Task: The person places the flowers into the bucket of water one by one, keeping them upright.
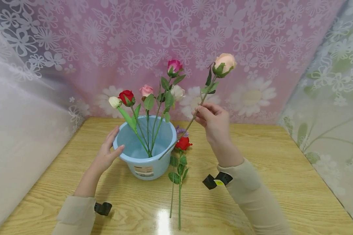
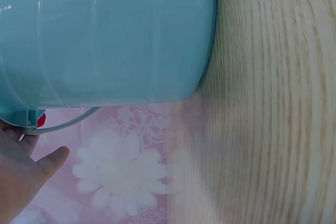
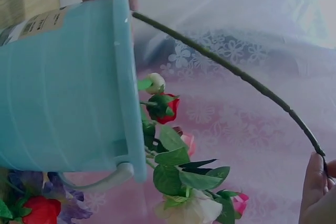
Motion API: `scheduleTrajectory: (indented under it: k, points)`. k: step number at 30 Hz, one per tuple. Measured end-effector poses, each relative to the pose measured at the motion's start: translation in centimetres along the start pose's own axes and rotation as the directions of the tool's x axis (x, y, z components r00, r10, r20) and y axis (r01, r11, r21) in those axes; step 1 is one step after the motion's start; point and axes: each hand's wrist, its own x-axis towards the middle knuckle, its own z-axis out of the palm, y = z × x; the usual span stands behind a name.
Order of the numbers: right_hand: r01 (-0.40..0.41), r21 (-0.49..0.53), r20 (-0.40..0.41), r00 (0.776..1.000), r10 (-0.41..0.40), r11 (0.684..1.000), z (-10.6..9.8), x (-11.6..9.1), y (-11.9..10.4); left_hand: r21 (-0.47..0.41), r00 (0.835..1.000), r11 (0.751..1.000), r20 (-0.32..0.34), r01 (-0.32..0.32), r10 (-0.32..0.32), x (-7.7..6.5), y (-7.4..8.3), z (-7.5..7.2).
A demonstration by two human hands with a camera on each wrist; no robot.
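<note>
My right hand pinches the stem of a peach artificial rose between thumb and fingertips. The bloom leans up and to the right, while the stem's lower end overlaps the front right rim of a light blue bucket. On the bucket's left side my left hand rests at the rim with fingers extended and thumb spread. Standing inside the bucket are several artificial flowers: a cream tulip, a red rose, a pink rose, a magenta rose and a white rose.
Right of the bucket, a red flower with a long green stem lies on the wooden table. A purple flower lies just behind it, with another stem alongside. Floral curtains hang behind and at both sides.
</note>
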Motion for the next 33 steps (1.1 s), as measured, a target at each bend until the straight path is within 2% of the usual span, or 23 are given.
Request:
scheduleTrajectory:
  k: [5, 8, 15, 20, 25, 27, 33]
  points:
    - [0.051, 0.025, -0.080, 0.996, -0.049, 0.998, 0.2, 0.7, 1.0, 0.008, 1.000, 1.000, -0.001, 0.003, -0.003, 0.1, -2.2, -0.1]
    - [0.070, 0.014, -0.093, 0.993, -0.069, 0.997, 0.1, 1.0, 1.6, 0.006, 1.000, 1.000, -0.003, -0.002, 0.002, 0.1, -2.7, -0.1]
    - [0.106, -0.156, -0.058, 0.992, -0.116, 0.982, 0.4, 1.1, 3.8, -0.004, 1.000, 1.000, -0.006, -0.011, 0.011, 0.2, -2.9, -0.1]
    - [0.151, -0.265, 0.025, 0.988, -0.150, 0.952, 0.7, 0.6, 5.4, 0.001, 1.000, 1.000, -0.002, -0.002, 0.002, 0.1, -2.2, -0.1]
    - [0.157, -0.397, 0.054, 0.987, -0.148, 0.904, 1.0, 0.2, 6.8, 0.002, 1.000, 1.000, -0.005, 0.006, -0.006, -0.1, 0.0, 0.1]
    - [0.155, -0.413, 0.060, 0.988, -0.143, 0.897, 1.1, 0.2, 7.3, -0.001, 1.000, 1.000, -0.007, 0.005, -0.005, -0.1, 0.7, 0.1]
    - [0.140, -0.460, 0.068, 0.990, -0.122, 0.877, 1.2, 0.0, 8.8, 0.005, 1.000, 1.000, -0.007, 0.014, -0.014, -0.1, 1.0, 0.2]
